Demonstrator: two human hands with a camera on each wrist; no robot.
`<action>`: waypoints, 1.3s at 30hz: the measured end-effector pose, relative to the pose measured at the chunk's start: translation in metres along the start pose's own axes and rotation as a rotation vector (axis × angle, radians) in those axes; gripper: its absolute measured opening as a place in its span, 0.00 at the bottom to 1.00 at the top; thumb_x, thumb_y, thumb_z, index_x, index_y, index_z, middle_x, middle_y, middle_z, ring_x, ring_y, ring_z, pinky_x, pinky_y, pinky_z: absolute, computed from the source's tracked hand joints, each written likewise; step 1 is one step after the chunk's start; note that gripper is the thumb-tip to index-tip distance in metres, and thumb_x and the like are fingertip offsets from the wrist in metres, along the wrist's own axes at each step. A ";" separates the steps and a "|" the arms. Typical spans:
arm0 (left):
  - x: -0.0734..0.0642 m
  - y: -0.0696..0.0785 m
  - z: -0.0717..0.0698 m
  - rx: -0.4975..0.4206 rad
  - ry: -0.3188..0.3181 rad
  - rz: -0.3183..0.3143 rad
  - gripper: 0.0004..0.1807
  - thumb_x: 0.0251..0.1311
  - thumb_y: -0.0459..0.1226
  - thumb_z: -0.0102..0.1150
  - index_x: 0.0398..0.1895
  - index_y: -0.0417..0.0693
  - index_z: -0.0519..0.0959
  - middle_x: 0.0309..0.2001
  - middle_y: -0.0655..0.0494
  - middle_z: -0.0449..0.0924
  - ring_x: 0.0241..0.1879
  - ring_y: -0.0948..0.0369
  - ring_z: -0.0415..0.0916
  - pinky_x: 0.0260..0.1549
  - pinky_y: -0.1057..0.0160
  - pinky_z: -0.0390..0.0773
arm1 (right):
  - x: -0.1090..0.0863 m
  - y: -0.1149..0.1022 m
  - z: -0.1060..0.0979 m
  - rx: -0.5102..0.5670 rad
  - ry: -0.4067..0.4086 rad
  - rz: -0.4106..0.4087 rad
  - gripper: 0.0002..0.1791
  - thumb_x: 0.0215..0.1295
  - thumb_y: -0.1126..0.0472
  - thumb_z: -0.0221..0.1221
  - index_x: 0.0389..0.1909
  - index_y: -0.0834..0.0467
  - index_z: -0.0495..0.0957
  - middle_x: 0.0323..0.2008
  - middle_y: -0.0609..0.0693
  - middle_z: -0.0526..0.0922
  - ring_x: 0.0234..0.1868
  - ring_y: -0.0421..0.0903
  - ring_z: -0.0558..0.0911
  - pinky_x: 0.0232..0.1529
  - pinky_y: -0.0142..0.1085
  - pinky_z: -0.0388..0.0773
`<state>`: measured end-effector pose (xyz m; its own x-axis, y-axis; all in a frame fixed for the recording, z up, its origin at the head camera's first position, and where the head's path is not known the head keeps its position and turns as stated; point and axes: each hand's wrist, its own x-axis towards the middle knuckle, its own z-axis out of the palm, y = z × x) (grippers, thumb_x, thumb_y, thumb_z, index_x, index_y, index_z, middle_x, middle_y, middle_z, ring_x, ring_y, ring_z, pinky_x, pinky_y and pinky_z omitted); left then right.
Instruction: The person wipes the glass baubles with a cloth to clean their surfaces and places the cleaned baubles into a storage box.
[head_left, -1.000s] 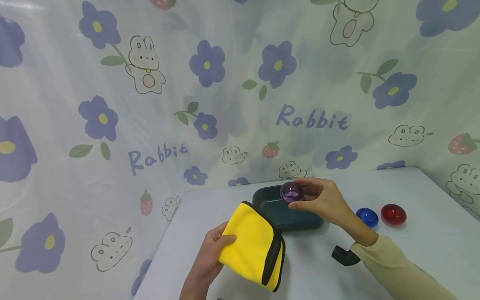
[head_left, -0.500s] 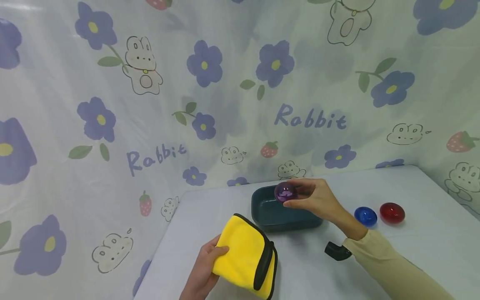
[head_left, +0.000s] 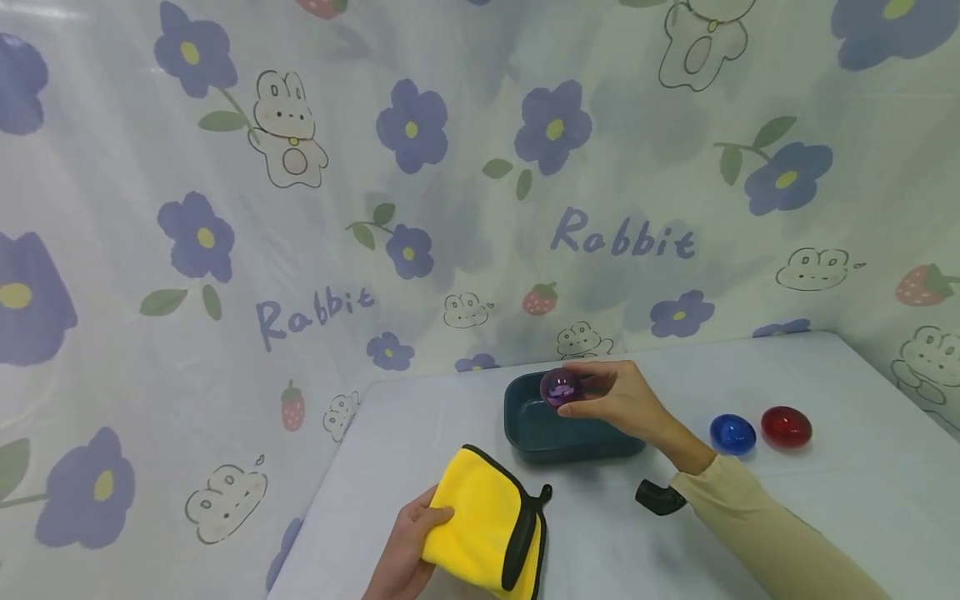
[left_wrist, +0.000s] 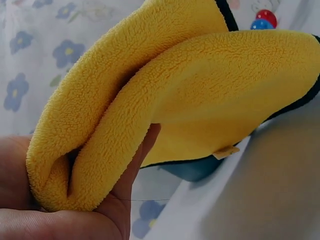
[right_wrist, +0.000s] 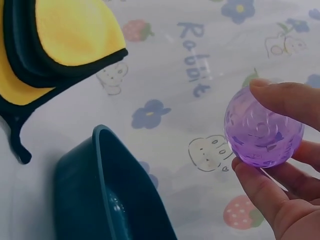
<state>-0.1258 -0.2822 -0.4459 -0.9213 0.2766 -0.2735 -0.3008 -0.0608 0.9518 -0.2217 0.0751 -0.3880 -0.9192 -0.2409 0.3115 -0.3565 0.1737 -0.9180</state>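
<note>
A clear purple ball (head_left: 560,388) is pinched between the thumb and fingers of my right hand (head_left: 618,406), above the dark teal rectangular dish (head_left: 581,452). The right wrist view shows the purple ball (right_wrist: 262,127) up close, with the dish (right_wrist: 77,185) below and to its left. My left hand (head_left: 411,537) grips a folded yellow cloth (head_left: 476,517) with black edging, in front of the dish. In the left wrist view the fleecy yellow cloth (left_wrist: 120,100) bends in a fold between thumb and fingers, hiding part of the hand.
A blue ball (head_left: 732,434) and a red ball (head_left: 786,427) lie on the white table (head_left: 825,517) to the right. A black bent piece (head_left: 660,497) shows beside the right sleeve. Behind the table hangs a flower-and-rabbit printed curtain (head_left: 480,200).
My right hand has carried the purple ball a little to the left over the dish. My left hand has lowered the yellow cloth, moving it slightly left and toward me.
</note>
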 end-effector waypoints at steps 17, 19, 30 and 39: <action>0.002 -0.013 -0.009 -0.015 0.016 -0.013 0.41 0.72 0.38 0.52 0.81 0.30 0.48 0.57 0.52 0.80 0.51 0.62 0.82 0.52 0.62 0.84 | 0.017 0.031 0.021 -0.008 -0.054 0.105 0.37 0.49 0.56 0.79 0.63 0.60 0.81 0.56 0.62 0.87 0.53 0.54 0.88 0.50 0.42 0.87; 0.002 -0.014 -0.010 -0.021 0.016 -0.014 0.41 0.72 0.38 0.52 0.81 0.30 0.48 0.57 0.52 0.80 0.51 0.62 0.83 0.52 0.62 0.84 | 0.020 0.034 0.025 -0.009 -0.057 0.120 0.37 0.49 0.56 0.79 0.63 0.60 0.81 0.55 0.62 0.87 0.52 0.53 0.88 0.50 0.43 0.87; 0.003 -0.014 -0.010 -0.032 0.005 -0.011 0.41 0.72 0.37 0.52 0.81 0.29 0.47 0.57 0.52 0.80 0.52 0.62 0.83 0.52 0.62 0.84 | 0.033 0.061 0.042 -0.011 -0.046 0.203 0.38 0.46 0.57 0.81 0.61 0.62 0.82 0.54 0.62 0.87 0.49 0.51 0.89 0.48 0.43 0.88; 0.003 -0.014 -0.009 -0.018 0.012 -0.022 0.42 0.71 0.38 0.53 0.80 0.29 0.48 0.56 0.51 0.81 0.51 0.62 0.84 0.51 0.61 0.85 | 0.040 0.073 0.055 -0.145 -0.031 0.279 0.37 0.42 0.55 0.82 0.57 0.59 0.85 0.54 0.59 0.85 0.43 0.46 0.84 0.43 0.37 0.85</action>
<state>-0.1268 -0.2891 -0.4613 -0.9172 0.2661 -0.2964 -0.3255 -0.0720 0.9428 -0.2750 0.0260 -0.4563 -0.9802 -0.1935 0.0425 -0.1132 0.3710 -0.9217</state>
